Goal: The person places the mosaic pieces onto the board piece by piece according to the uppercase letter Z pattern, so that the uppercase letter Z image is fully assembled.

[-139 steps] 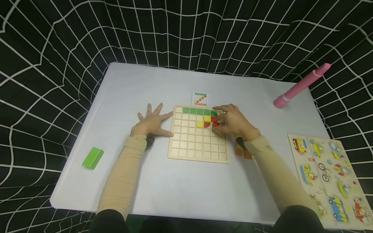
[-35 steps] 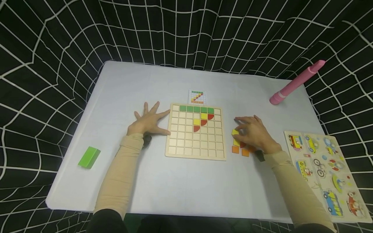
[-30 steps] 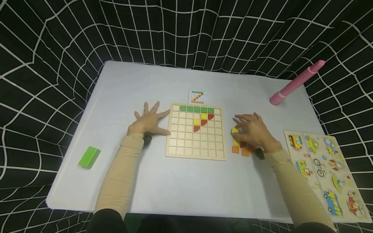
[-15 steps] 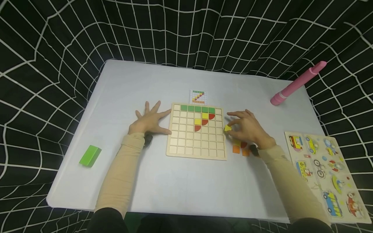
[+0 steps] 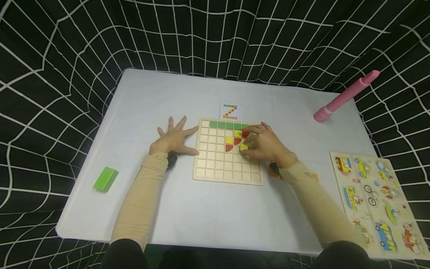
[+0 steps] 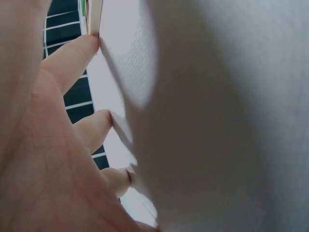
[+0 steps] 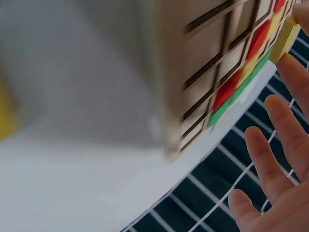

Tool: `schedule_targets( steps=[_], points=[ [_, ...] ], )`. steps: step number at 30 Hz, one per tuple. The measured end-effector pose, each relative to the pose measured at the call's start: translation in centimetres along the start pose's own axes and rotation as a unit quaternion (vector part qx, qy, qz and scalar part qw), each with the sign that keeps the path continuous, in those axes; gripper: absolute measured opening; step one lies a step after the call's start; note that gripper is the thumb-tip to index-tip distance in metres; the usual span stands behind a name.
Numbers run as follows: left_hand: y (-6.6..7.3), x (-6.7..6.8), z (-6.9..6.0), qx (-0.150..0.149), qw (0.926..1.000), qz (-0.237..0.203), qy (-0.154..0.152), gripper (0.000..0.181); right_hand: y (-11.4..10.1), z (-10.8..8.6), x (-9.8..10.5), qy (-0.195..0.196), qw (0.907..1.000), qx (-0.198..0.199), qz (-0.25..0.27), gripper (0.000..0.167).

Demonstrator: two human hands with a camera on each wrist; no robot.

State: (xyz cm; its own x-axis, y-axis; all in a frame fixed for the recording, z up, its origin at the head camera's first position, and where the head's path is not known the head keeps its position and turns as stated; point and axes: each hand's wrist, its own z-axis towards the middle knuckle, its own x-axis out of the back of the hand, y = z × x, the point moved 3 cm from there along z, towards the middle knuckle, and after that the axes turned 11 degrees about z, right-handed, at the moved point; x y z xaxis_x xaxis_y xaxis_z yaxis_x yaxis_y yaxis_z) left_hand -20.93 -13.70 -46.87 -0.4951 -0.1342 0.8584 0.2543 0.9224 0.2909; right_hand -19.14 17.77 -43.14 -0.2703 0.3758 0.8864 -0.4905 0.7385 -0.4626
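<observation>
My right hand [image 5: 265, 145] pinches a yellow square tile [image 5: 244, 147] between thumb and finger, over the right part of a wooden grid board [image 5: 210, 164]. In the right wrist view, the pinched tile [image 7: 284, 41] is tilted and apart from the board. A row of green tiles [image 5: 229, 126] fills part of the board's far row; yellow tiles [image 5: 229, 140] and red rounded tiles [image 5: 229, 148] step diagonally below it. With spread fingers, my left hand [image 5: 172, 141] lies on the table, thumb and index fingertip against the board's left edge [image 6: 95, 18].
A small pattern card [image 5: 230, 111] lies just beyond the board. Loose orange tiles [image 5: 314, 176] show around my right forearm, which hides others. A green block [image 5: 105, 179] sits at left. Rightward are a pink crayon-shaped object [image 5: 346, 97] and a vehicle picture puzzle [image 5: 371, 186].
My right hand has lifted a yellow tile from the loose pile right of the board and carried it left over the grid. The left hand stays against the board's edge.
</observation>
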Motion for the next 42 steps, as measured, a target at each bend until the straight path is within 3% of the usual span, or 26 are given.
schedule_targets(
  steps=[10,19,25,42],
  points=[
    [-0.2,-0.2,0.2,0.0,1.0,0.001,0.001,0.104,-2.8,3.2,-1.1,-0.02,0.9983,0.055,-0.008,0.03],
    [-0.1,-0.2,0.3,-0.001,1.0,0.003,0.0,0.104,-4.3,5.0,-2.3,-0.054,0.996,0.071,-0.013,0.026],
    [-0.1,-0.1,0.2,0.0,1.0,-0.003,0.0,0.104,-4.4,5.5,-2.9,-0.062,0.9954,0.071,-0.019,0.018],
    [-0.2,-0.1,0.3,0.0,1.0,-0.002,0.001,0.103,-4.1,5.4,-3.6,-0.066,0.995,0.065,-0.037,0.025]
  ],
)
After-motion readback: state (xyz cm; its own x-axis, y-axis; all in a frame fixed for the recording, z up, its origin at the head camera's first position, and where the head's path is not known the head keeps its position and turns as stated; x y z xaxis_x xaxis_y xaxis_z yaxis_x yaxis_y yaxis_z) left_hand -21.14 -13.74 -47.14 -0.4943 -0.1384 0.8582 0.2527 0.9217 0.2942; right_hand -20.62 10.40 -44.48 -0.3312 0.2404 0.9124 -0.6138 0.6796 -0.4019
